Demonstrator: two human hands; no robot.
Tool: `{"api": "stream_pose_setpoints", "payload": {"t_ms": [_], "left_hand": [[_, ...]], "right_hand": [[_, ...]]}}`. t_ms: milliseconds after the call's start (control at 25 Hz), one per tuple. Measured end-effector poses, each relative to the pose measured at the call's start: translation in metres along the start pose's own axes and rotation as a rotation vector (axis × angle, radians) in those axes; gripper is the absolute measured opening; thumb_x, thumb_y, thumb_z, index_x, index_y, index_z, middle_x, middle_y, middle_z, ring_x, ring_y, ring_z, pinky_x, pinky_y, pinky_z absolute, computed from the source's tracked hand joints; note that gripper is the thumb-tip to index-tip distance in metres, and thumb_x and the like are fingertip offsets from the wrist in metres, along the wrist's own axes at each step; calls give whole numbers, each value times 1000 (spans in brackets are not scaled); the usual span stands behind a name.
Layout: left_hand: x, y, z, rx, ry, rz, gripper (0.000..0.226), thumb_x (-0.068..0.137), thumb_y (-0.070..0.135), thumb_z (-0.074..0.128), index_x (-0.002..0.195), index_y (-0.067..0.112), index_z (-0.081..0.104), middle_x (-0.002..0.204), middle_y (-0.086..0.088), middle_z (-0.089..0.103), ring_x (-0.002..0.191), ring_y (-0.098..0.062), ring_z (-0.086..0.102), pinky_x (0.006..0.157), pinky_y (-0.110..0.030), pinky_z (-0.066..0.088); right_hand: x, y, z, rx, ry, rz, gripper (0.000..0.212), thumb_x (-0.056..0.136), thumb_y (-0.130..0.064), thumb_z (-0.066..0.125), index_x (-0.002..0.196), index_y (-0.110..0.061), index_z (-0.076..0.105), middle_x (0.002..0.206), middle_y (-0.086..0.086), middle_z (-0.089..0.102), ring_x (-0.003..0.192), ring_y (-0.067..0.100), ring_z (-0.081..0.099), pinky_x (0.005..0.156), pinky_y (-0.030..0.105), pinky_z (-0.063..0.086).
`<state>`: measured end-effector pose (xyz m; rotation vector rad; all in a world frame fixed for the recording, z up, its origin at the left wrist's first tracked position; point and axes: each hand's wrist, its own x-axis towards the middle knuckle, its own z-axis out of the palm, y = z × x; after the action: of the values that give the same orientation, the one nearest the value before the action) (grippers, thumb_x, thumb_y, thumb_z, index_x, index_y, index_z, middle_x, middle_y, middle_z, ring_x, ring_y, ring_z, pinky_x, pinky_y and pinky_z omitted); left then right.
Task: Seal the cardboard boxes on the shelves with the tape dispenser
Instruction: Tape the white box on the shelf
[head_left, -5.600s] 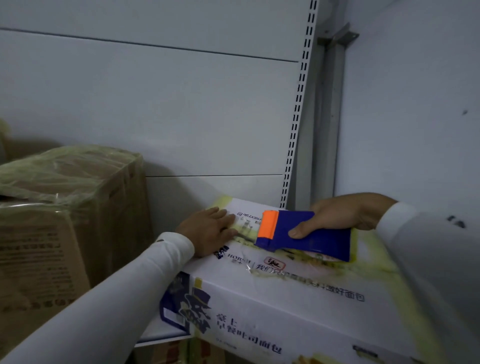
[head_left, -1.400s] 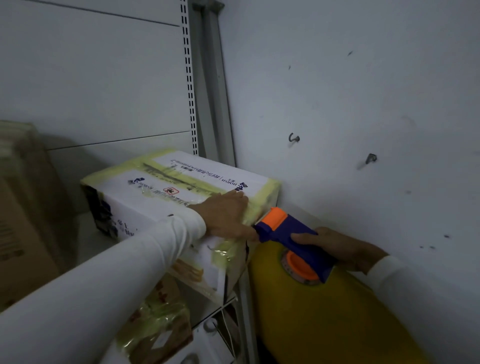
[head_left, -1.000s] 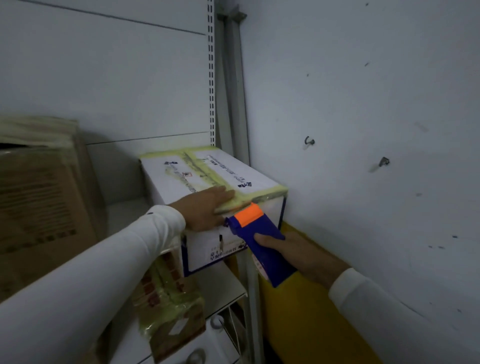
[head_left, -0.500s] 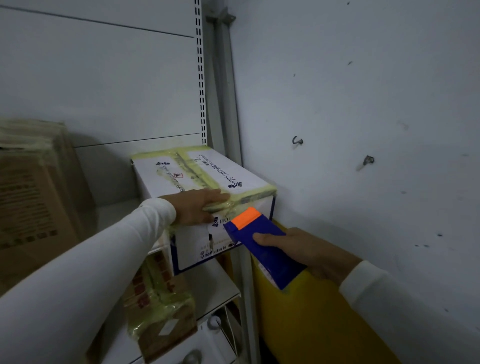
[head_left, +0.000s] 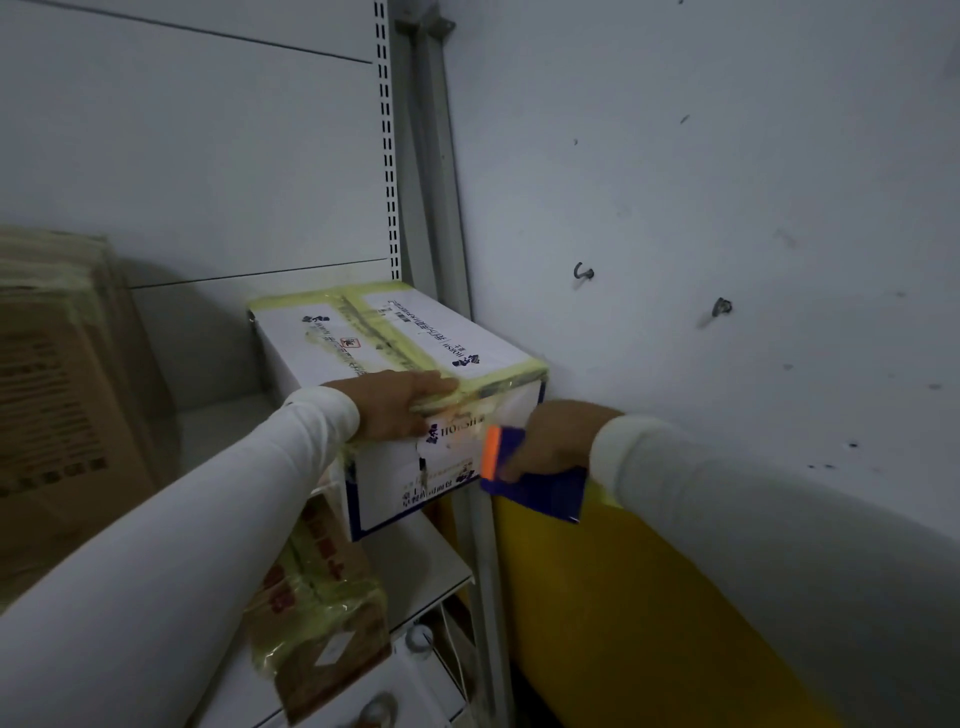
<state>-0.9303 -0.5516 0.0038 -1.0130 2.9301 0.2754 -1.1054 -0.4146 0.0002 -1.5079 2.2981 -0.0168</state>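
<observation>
Head view: the white printed cardboard box (head_left: 395, 358) sits at the right end of the shelf (head_left: 415, 561), close against the wall. I have my left hand (head_left: 400, 402) flat and open on the box's near top edge, fingers extended over the yellowish tape, gripping nothing. My right hand (head_left: 556, 436) is clenched around the blue tape dispenser (head_left: 535, 480), whose orange end lies against the box's front face just right of the printed logo.

Progress, as I judge it: yellowish tape already runs along the top centre seam and borders the top edges, so the top looks sealed. The strip appears to be carried over onto the front face, and pressing down and cutting it is probably what remains here.

Condition: the front panel shows a tear near its middle, and the tape is wrinkled at the near corner. A brown box (head_left: 57, 395) at left and a smaller one (head_left: 322, 618) below both show tape; whether they are fully sealed I cannot tell.
</observation>
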Motion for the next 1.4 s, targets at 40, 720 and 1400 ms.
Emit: {"api": "stream_pose_setpoints", "payload": {"t_ms": [40, 720, 1400], "left_hand": [[-1, -1, 0, 2, -2, 8, 68, 93, 28, 56, 149, 37, 19, 158, 4, 17, 144, -21, 20, 116, -35, 14], [26, 27, 19, 255, 261, -93, 53, 87, 57, 49, 126, 22, 48, 123, -4, 54, 113, -28, 51, 88, -42, 48], [-58, 29, 0, -462, 508, -61, 41, 91, 34, 59, 130, 19, 55, 122, 4, 64, 104, 4, 58, 91, -13, 47]], "right_hand": [[-1, 11, 10, -85, -30, 45, 60, 83, -53, 69, 125, -13, 57, 118, 7, 62, 105, 24, 62, 79, 31, 50], [-24, 97, -17, 520, -22, -330, 39, 81, -48, 73, 60, -18, 59, 57, -5, 65, 49, 7, 59, 52, 19, 41], [21, 69, -47, 582, -218, -774, 22, 72, -48, 81, 85, -30, 75, 91, -2, 78, 79, 14, 74, 62, 17, 54]]}}
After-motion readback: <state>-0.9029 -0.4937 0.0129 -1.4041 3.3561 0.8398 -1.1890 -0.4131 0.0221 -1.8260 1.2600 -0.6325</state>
